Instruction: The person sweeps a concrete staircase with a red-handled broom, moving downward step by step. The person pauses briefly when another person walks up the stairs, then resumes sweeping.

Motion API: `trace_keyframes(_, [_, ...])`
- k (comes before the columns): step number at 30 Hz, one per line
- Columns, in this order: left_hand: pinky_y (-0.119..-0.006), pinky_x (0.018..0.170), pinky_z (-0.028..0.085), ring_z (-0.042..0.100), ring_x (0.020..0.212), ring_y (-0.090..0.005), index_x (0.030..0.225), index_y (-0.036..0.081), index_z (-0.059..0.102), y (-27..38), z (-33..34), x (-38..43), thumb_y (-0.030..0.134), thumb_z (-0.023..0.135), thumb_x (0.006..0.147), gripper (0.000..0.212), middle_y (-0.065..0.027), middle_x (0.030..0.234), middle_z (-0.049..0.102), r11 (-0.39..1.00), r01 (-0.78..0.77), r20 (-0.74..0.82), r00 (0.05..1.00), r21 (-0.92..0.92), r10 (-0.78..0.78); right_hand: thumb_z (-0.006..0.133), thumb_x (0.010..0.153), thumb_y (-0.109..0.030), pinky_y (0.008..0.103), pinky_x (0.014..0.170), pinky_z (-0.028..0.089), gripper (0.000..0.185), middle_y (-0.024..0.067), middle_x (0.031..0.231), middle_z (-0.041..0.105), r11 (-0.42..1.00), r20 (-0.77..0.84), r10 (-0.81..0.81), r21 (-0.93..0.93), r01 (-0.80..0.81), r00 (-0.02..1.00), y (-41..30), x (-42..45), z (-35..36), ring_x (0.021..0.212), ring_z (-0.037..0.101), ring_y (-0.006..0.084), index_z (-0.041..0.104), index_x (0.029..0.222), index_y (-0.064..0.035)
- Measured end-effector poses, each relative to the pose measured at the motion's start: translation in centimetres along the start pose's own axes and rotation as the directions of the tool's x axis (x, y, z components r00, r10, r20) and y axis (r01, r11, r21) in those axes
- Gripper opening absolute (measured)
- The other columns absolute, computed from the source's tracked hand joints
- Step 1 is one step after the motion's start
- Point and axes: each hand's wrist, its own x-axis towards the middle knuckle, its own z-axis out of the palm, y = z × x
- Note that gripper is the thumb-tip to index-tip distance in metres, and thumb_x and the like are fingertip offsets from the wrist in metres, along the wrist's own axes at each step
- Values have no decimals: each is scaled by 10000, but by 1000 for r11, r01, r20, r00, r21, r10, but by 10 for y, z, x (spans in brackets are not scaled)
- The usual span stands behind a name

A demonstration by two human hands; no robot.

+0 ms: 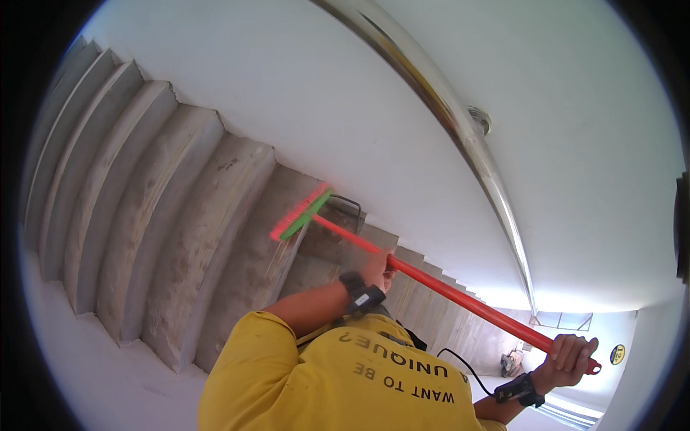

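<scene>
A long-handled broom runs diagonally across the view, with a red handle, a green head and pink bristles. My left hand is closed around the handle at about its middle, on the broom-head side. Near its end cap, at the lower right, my right hand grips the same handle. The broom head is slightly blurred, over the grey stair treads close to the wall; whether the bristles touch a tread I cannot tell. Beside the head lies a dark, pan-like object with a bent black bar.
Bare grey concrete steps fill the left and continue towards the lower right. A shiny metal handrail runs along the white wall. An unclear reddish-grey object stands far down the stairs. A black cable runs to my right wrist.
</scene>
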Motion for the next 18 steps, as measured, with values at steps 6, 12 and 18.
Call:
trace_keyframes(6, [-315,366,350,416,409,-186,604,72,429,81,-57,18,203,518,708,189,-61,503,421,929,-353,-352,860,111,369,429,761,-81,300,489,329,57,-31,449,302,991,45,105,77,-108,993,104,-9,58,402,322,103,398,719,-58])
trace_keyframes(12, [-290,366,348,408,411,-155,597,94,418,48,-71,36,210,527,700,190,-48,503,408,660,-296,-116,856,690,505,402,785,-81,275,469,305,101,-36,423,242,974,34,130,181,-134,991,91,-21,39,365,230,84,354,698,-95])
trace_keyframes(18, [-338,540,407,460,585,-154,665,124,438,-2,-6,4,166,479,750,104,2,612,437,999,36,-64,997,-22,-37,456,788,-125,193,391,284,191,-39,410,295,998,-38,65,24,-64,997,21,-6,-4,332,275,45,325,650,-137])
